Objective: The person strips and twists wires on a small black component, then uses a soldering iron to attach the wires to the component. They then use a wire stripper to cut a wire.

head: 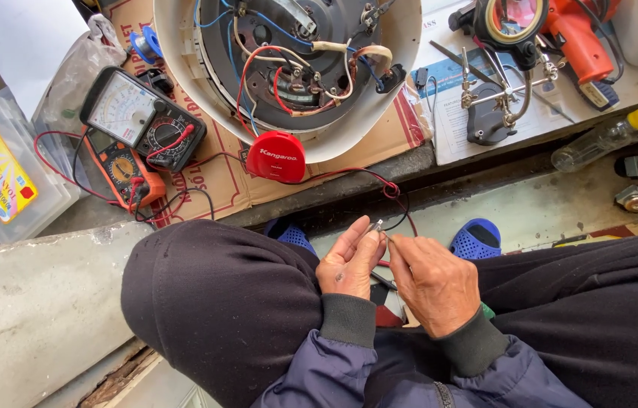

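The white round appliance (289,75) lies upturned on cardboard (221,170) with its base opened, coloured wires and terminals exposed, so the opening-up looks done while the wiring work seems unfinished: nothing in view is closed up again. Below the appliance, over the person's lap, the left hand (349,264) pinches a small pale, translucent-looking part (376,225) between its fingertips, and the right hand (434,283) has its fingertips drawn together on a thin wire end that meets that part. Whether the two are joined yet cannot be told at this size. The part is tiny, with a glint at its tip. A red lead (391,189) loops from beneath the appliance down toward the hands. Left of the appliance sit an analogue meter (141,117) and an orange multimeter (123,170); a red cap (277,156) rests against its lower edge. Right of the appliance stand a helping-hands clamp stand (500,91) and an orange tool (579,38).
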